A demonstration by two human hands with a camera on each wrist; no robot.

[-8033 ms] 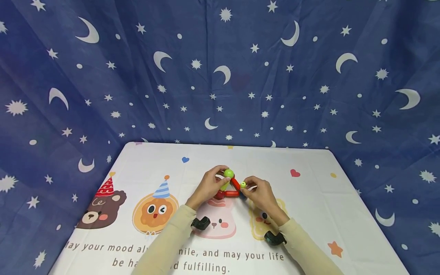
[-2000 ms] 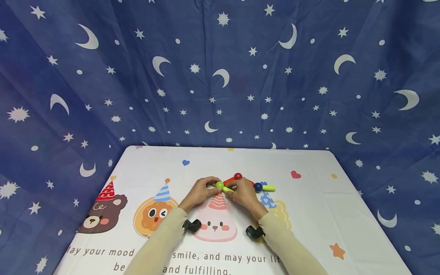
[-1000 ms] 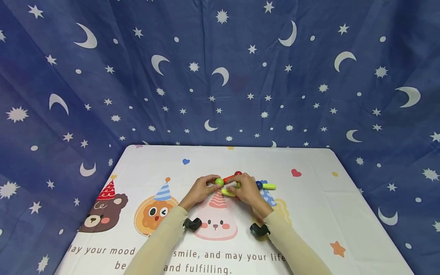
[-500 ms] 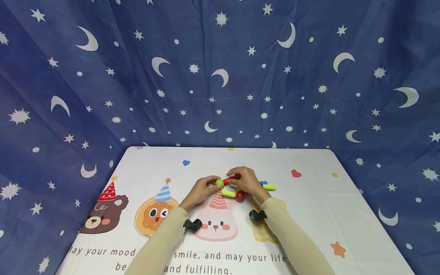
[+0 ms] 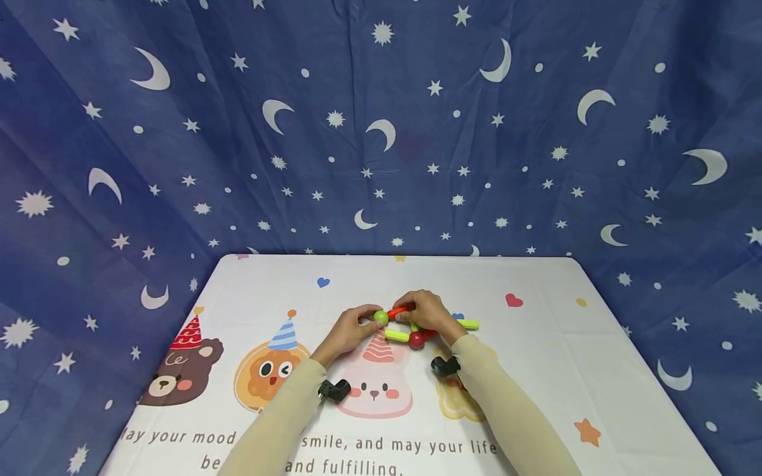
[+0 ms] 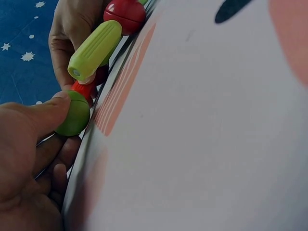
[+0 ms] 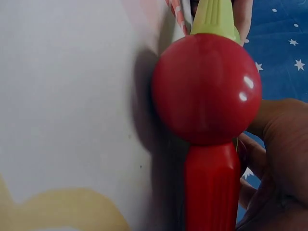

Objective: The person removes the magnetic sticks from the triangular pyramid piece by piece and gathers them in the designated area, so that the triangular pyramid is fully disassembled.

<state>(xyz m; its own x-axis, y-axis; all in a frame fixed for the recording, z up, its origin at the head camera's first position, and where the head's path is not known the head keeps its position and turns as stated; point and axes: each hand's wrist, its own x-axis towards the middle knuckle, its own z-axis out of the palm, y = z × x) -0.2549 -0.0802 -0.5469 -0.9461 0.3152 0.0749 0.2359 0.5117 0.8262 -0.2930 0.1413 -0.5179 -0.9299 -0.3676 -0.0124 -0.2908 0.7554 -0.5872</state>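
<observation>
My left hand (image 5: 350,334) pinches a green ball (image 5: 381,318) of a magnetic stick-and-ball set between thumb and fingers. A red stick (image 5: 400,310) runs from that ball to my right hand (image 5: 427,312), whose thumb and fingers grip it near its far end. Nearer to me, a yellow-green stick (image 5: 396,336) joins a red ball (image 5: 417,340), and its free end shows in the left wrist view. Another red stick (image 7: 211,187) leads off this red ball (image 7: 207,89). A further yellow-green stick (image 5: 415,326) is partly hidden by my right hand.
One more yellow-green stick (image 5: 470,324) sticks out right of my right wrist; the blue ball at its end is hidden. The table (image 5: 536,370) has a white printed cloth. A blue star-and-moon curtain (image 5: 381,132) hangs behind it.
My right hand left the yellow-green stick beside the green ball and moved back to the red stick. A red ball came into view in front. My left hand keeps the green ball.
</observation>
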